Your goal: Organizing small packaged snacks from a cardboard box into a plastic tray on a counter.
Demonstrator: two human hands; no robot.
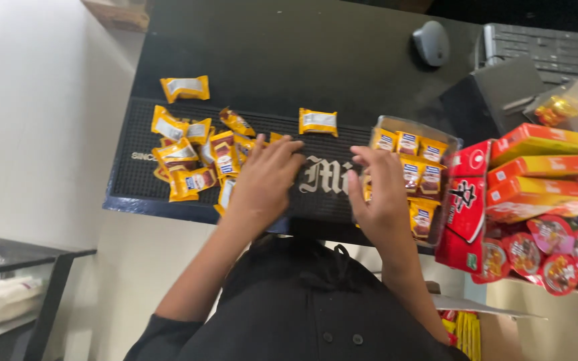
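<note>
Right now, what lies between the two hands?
In the head view, only bare black rubber mat with pale lettering separates the left hand from the right hand.

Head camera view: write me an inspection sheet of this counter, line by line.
Surface: black counter with a black ribbed rubber mat along its near edge.
Job's things: heap of small yellow snack packets on the mat's left part; clear plastic container at right, with like packets stacked inside.
Clutter: two stray yellow packets lie apart from the heap.
Hands: left hand rests at the heap's edge; right hand lies against the container's near side; what either grips cannot be told.
Cables: nothing seen.
Surroundings: grey computer mouse, dark keyboard, red and orange noodle packs at right, dark shelf lower left.
</note>
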